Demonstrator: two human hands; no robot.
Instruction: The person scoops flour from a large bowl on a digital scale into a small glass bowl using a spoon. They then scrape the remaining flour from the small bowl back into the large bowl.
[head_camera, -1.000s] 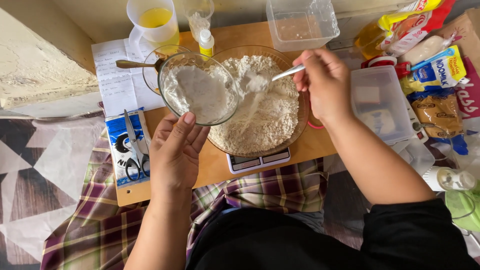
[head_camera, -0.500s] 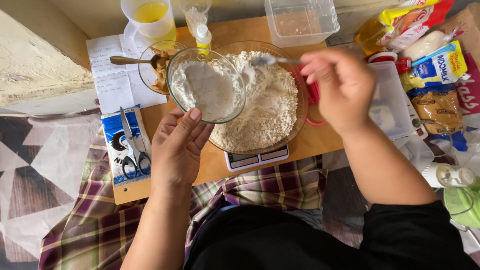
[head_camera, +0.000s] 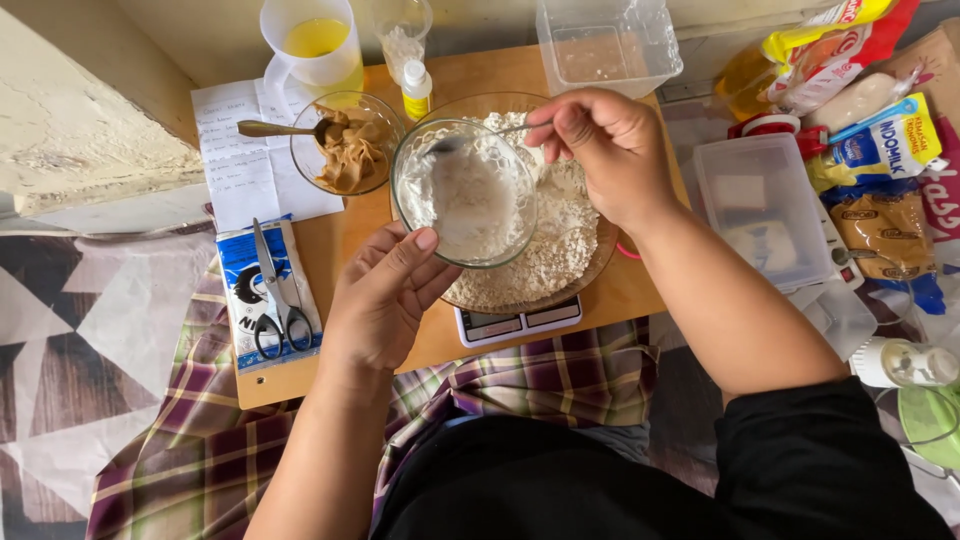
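Note:
My left hand (head_camera: 385, 290) holds a small glass bowl (head_camera: 465, 195) tilted over a big glass bowl of flour (head_camera: 560, 250). White powder coats the small bowl's inside. My right hand (head_camera: 610, 150) grips a metal spoon (head_camera: 480, 135) whose tip reaches into the small bowl. The big bowl stands on a white kitchen scale (head_camera: 515, 323) on a low wooden board (head_camera: 345, 245).
Another glass bowl with brown paste and a spoon (head_camera: 345, 145) sits to the left. Scissors (head_camera: 275, 300) lie on a blue packet. A measuring jug of yellow liquid (head_camera: 315, 45), a small bottle (head_camera: 415, 88), plastic tubs (head_camera: 605, 40) and food packets (head_camera: 880, 150) crowd the back and right.
The small bowl has tipped further and emptied most of its powder into the big bowl. My right hand brought the spoon from the big bowl's rim into the small bowl.

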